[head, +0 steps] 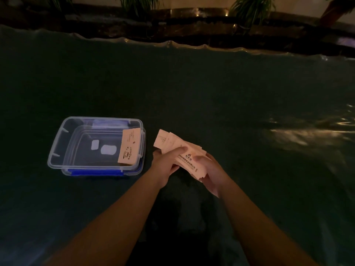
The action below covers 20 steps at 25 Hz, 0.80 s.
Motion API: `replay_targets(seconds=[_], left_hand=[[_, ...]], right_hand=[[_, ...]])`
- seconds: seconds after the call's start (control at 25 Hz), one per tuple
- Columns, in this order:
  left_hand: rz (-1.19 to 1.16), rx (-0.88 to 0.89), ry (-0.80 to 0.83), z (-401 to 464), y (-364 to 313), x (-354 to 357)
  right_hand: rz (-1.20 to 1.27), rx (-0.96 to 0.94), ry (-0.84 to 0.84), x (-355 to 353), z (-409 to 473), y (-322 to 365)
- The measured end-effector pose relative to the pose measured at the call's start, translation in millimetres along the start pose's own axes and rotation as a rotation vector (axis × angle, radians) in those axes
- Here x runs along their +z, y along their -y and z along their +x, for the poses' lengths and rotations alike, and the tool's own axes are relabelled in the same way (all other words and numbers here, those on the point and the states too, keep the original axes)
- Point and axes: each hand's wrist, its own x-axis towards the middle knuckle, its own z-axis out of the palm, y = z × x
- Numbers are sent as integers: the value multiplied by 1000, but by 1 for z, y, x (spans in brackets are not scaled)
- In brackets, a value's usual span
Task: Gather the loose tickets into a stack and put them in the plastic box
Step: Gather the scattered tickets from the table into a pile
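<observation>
A fanned bunch of pale pink tickets (169,142) is held just above the dark table, right of the box. My left hand (168,162) grips the bunch from the left, thumb lying on top. My right hand (208,172) holds it from the right and underneath. The clear plastic box (57,148) with blue clips stands open to the left of my hands. A small stack of tickets (129,146) with a coffee-cup print leans inside against its right wall.
The table (211,93) is covered by a dark green cloth under a clear plastic sheet that glints at the right (288,135). Beyond its far edge runs a dark ledge (192,25) with potted plants. Lighting is dim.
</observation>
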Motion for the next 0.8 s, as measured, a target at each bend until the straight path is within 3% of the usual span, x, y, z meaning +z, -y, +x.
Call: replay_targets(seconds=[0.32,0.48,0.6,0.8], left_hand=[[164,208,176,-31,18,-14],[580,324,304,-52,9,-26],[767,432,336,-60,10,-30],[658,505,275,-56,30,-40]], right_hand=[[-168,-48,204,-19,-39,-24],[-518,-80,326,-18,-53,-15],[-605,-168,269,-3,-57,-20],[-489,-304,168,15,-50,-33]])
